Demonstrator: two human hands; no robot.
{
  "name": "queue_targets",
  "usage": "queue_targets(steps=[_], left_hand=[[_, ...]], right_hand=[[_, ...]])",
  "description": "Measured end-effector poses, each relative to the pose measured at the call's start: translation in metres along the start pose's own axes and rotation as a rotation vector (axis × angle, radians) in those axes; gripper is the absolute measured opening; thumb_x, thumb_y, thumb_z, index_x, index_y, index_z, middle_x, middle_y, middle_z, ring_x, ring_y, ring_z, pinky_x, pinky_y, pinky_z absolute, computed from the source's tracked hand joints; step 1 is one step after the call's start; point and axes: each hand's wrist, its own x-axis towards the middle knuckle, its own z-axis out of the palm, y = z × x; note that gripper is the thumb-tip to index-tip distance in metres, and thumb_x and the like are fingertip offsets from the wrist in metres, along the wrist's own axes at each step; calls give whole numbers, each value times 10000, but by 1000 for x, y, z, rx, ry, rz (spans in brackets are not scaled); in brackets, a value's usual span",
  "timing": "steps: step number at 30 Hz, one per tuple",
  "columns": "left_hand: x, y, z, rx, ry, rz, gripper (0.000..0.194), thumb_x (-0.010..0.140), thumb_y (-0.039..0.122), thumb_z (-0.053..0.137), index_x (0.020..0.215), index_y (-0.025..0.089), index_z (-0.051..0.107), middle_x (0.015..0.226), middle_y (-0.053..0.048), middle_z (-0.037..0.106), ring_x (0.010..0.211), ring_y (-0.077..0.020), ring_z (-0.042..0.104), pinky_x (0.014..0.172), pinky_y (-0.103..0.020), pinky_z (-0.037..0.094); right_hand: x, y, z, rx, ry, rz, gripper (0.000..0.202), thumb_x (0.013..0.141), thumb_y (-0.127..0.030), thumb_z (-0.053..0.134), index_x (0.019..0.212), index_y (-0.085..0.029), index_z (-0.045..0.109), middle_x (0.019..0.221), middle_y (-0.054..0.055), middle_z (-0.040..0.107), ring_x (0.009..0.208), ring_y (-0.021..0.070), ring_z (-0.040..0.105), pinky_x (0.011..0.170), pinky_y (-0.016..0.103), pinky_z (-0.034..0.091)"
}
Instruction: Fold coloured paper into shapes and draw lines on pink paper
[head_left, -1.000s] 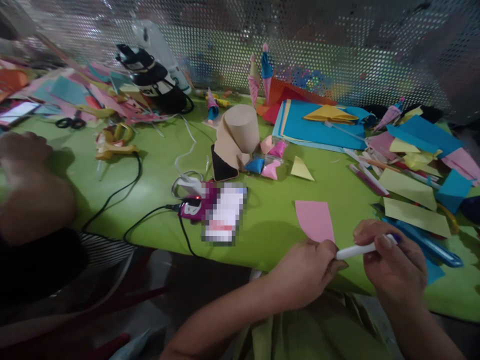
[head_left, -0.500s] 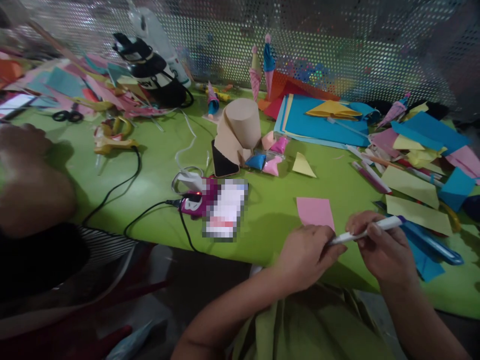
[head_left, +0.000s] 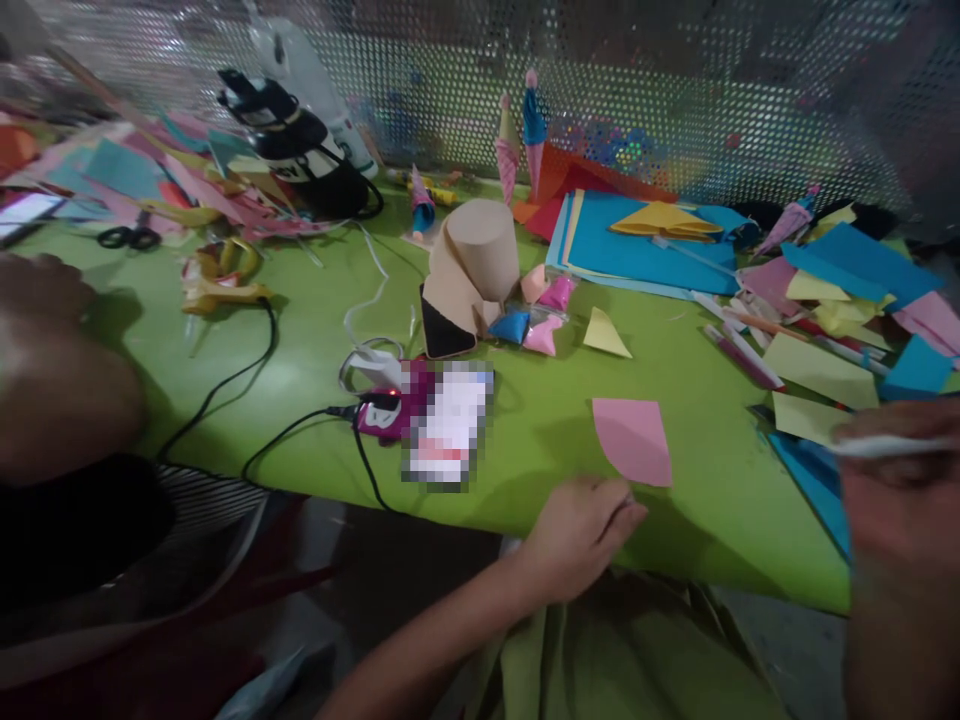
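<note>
My left hand (head_left: pixel 581 535) is closed at the table's near edge, its fingertips curled together. Whatever may be between them is too small or hidden to name. Just beyond it lies a pink paper piece (head_left: pixel 636 440) with two straight sides and one rounded edge. Far to the right, my right hand (head_left: pixel 904 510) is smeared by motion and grips a white marker (head_left: pixel 892 447), held nearly level. Under and beside that hand are a blue paper piece (head_left: pixel 810 485) and pale yellow paper strips (head_left: pixel 806 417).
A phone (head_left: pixel 450 425) lies beside a purple power strip (head_left: pixel 394 415) with cables. Behind stand a brown paper roll (head_left: pixel 484 245) and a black bottle (head_left: pixel 300 150). Blue sheets (head_left: pixel 637 255) and several markers (head_left: pixel 742 357) are at right. Another person's arm (head_left: pixel 60 370) rests at left.
The marker was between both hands; my right hand has carried it away to the right. My left hand has drawn back slightly left and nearer, uncovering the pink paper's rounded edge.
</note>
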Motion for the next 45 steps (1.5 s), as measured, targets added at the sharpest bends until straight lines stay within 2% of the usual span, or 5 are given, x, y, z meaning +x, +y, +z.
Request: queue_targets(steps=[2, 4, 9, 25, 45], left_hand=[[4, -8, -1, 81, 52, 37, 307, 1063, 370, 418, 923, 172, 608, 923, -51, 699, 862, -197, 624, 737, -318, 466], [14, -16, -3, 174, 126, 77, 285, 1059, 381, 440, 1045, 181, 642, 1209, -84, 708, 1147, -244, 613, 943, -407, 486], [31, -35, -3, 324, 99, 183, 351, 1073, 361, 402, 1326, 243, 615, 1602, -34, 466, 1538, -243, 315, 1261, -497, 252], [31, -40, 3, 360, 82, 162, 364, 1075, 368, 398, 1377, 298, 589, 1663, -3, 368, 1555, -234, 288, 1269, -483, 252], [31, -38, 1, 361, 72, 150, 380, 1081, 379, 373, 1392, 304, 576, 1664, 6, 367, 1557, -235, 281, 1274, -485, 246]], right_hand=[[7, 10, 2, 134, 71, 21, 209, 860, -444, 752, 749, -269, 727, 736, 15, 617, 576, 129, 498, 547, 379, 358], [10, 27, 13, 173, -8, 147, 144, 819, -385, 801, 861, -248, 787, 870, 50, 682, 709, 180, 609, 622, 385, 445], [13, 66, 34, 68, -84, 243, 169, 773, -372, 824, 846, -227, 775, 757, 27, 685, 685, 178, 627, 616, 335, 503], [12, 84, 26, -319, -138, 236, 234, 839, -458, 784, 914, -250, 708, 783, 20, 732, 728, 208, 669, 639, 338, 529], [11, 75, 28, -389, -208, 193, 155, 877, -404, 733, 869, -253, 699, 754, 5, 687, 707, 194, 601, 633, 325, 440]])
